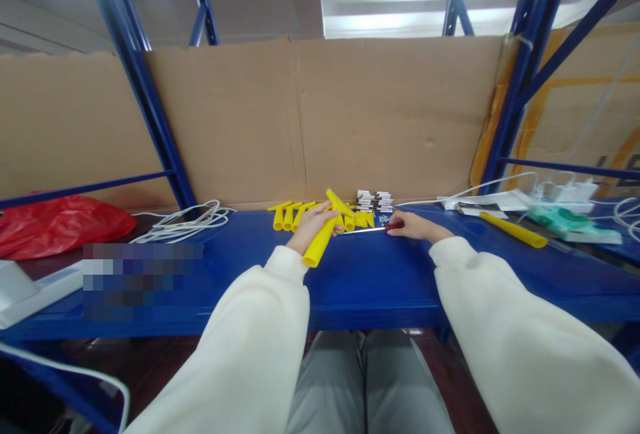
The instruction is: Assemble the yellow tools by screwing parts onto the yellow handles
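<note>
My left hand (311, 226) is wrapped round a yellow T-shaped plastic handle (320, 245). Its hollow tube end points toward me, and its crosspiece is raised at the far end. In my right hand (414, 227), the fingers are closed on the red grip of a screwdriver (367, 231). The metal shaft points left, low over the blue table, its tip near the held yellow handle. Just behind my left hand, several more yellow T-shaped handles (287, 217) stand in a row, partly hidden by the hand. Small yellow pieces (365, 219) lie between my hands.
Stacked small white items (375, 201) stand against the cardboard wall (390, 114). A yellow tube (515, 230), a green bag (565, 221) and white cables sit at right. Coiled white cable (195, 222), a red bag (70, 224) and a white power strip (43, 294) are at left. Blue rack posts (145, 94) flank the table.
</note>
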### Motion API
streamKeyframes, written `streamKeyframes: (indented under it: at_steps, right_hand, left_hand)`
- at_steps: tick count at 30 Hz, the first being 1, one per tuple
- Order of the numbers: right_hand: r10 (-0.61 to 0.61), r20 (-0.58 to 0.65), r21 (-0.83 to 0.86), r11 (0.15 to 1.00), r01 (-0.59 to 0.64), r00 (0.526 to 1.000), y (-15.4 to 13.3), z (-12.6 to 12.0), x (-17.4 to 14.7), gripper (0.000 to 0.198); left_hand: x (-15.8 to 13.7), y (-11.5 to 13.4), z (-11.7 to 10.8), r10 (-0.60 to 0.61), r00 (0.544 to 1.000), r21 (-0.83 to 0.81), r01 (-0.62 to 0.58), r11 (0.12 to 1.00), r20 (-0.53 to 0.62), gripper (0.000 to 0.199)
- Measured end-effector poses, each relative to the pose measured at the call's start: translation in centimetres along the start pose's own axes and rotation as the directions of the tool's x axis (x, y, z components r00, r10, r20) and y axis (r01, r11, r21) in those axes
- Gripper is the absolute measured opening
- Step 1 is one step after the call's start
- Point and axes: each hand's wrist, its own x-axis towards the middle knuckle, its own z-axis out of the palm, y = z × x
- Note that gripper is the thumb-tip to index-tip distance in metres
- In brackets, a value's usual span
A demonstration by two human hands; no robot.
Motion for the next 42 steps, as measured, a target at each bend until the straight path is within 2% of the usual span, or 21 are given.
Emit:
streamKeyframes:
  at_steps: [5,10,15,23,30,38,42]
  right_hand:
    - [0.051,0.076,0.108,0.992,-0.059,0.996,-1.0,0.0,-0.4,0.024]
    - [0.052,0.118,0.097,0.993,-0.064,0.992,-1.6,-0.2,-0.7,0.027]
    - [0.000,0.167,0.057,0.998,-0.009,0.986,-1.6,-0.2,-0.7,0.023]
    - [-0.039,0.132,-0.008,0.999,0.040,0.991,-1.8,-0.4,-0.6,0.018]
    - [-0.036,0.058,0.008,0.999,0.036,0.998,-1.5,-1.4,-1.0,0.017]
    - [-0.089,0.026,0.133,0.988,0.085,0.996,-0.7,-2.6,-1.2,0.033]
    - [-0.097,-0.058,0.206,0.973,0.107,0.994,-0.5,-2.9,-1.2,0.041]
  left_hand:
    - [-0.2,0.0,0.1,-0.002,1.000,-0.023,0.003,1.000,0.006,0.064]
    - [-0.7,0.3,0.3,0.000,1.000,-0.008,-0.001,1.000,-0.022,0.061]
    - [-0.7,0.2,0.3,-0.006,0.999,0.014,0.006,1.000,-0.044,0.058]
    - [-0.1,-0.3,0.0,0.013,0.997,0.051,-0.009,0.999,-0.071,0.062]
    - [-0.5,-0.4,-0.1,-0.008,1.000,0.081,0.009,0.997,-0.010,0.062]
    - [-0.9,0.0,0.0,-0.033,0.999,0.158,0.032,0.987,0.008,0.058]
    - [-0.9,-0.2,0.1,-0.051,0.998,0.167,0.045,0.985,0.031,0.059]
